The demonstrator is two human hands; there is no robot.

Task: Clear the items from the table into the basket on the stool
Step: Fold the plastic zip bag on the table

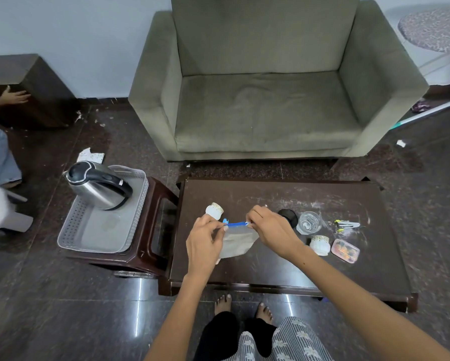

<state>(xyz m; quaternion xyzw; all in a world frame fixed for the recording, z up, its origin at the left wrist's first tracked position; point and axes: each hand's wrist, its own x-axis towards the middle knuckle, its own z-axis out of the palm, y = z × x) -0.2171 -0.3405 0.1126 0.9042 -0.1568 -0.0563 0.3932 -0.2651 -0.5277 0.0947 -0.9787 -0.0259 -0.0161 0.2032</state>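
Desk (270, 264) carries the remaining clutter; stool with basket (99, 233) stands just left of it, kettle (99, 185) already inside. Above the desk's left half, both hands pinch a zip bag (238, 241) by its blue seal: left hand (205, 241), right hand (269, 230). Cups, glass (309, 222) and small box (345, 250) wait on the desk's right part. Advice: press seal fully shut, then carry bag left over basket, avoiding kettle.

Left of my left hand (204, 238), the basket (70, 231) stays open in front; the kettle (99, 185) fills its back.
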